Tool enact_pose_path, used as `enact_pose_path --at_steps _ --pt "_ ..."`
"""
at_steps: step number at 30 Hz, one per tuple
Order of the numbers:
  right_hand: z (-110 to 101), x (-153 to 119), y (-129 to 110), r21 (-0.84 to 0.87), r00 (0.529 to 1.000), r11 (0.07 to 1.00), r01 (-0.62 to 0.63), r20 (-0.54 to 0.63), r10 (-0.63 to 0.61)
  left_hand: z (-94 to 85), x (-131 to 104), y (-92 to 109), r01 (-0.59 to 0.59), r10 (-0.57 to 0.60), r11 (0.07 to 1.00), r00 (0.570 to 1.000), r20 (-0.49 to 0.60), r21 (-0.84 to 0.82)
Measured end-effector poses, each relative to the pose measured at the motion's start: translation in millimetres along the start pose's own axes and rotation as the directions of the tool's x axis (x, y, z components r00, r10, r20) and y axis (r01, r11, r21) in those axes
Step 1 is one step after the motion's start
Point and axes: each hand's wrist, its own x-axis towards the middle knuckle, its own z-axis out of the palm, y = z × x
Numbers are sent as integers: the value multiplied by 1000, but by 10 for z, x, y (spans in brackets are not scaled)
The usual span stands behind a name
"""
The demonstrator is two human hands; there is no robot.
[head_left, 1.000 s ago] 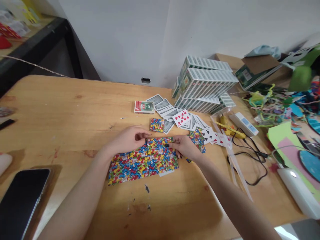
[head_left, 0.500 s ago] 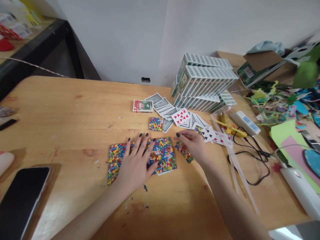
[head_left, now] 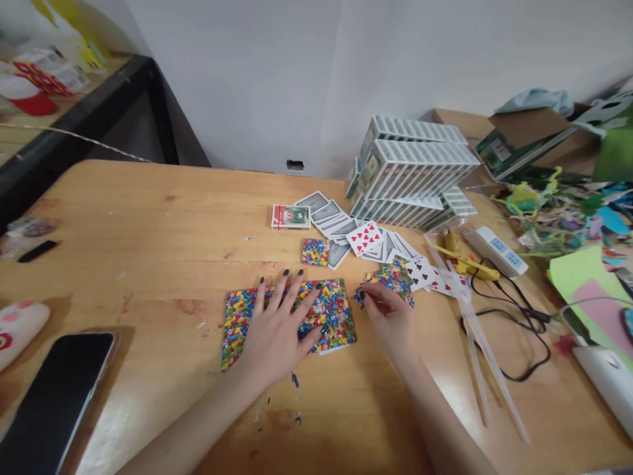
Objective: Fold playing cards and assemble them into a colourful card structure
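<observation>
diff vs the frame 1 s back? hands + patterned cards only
The left hand let go of the far edge of the patterned card block and now lies flat on it, fingers spread. The right hand left that edge too, moved right, and its fingertips now touch the small patterned pile. The block, the lone patterned card, the spread cards and the stacked decks stayed put.

Red heart pips are being shown on one face-up playing card [head_left: 364,238], and black club pips on another card [head_left: 420,271]; printing on the card box [head_left: 291,217] cannot be read.
</observation>
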Motion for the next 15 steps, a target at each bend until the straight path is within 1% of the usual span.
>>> enact_pose_path --at_steps 6,9,11,13,15 --pt "-47 -17 -43 -19 998 998 -55 -14 55 -19 10 -23 4 -6 998 999 -33 -61" --pt "-116 -41 -17 -43 995 996 -80 -59 78 -25 65 -49 51 -54 994 998 -29 -92" --pt "-184 -59 30 -107 990 990 -94 -113 81 -41 122 -66 102 -104 989 994 -21 -107" --pt "-259 -73 98 -224 988 972 -73 -150 40 -76 188 -91 127 -130 984 991 -18 -126" --pt "-326 -80 172 -386 983 922 16 -165 -86 -135 256 -132 119 -117 978 993 22 -171"
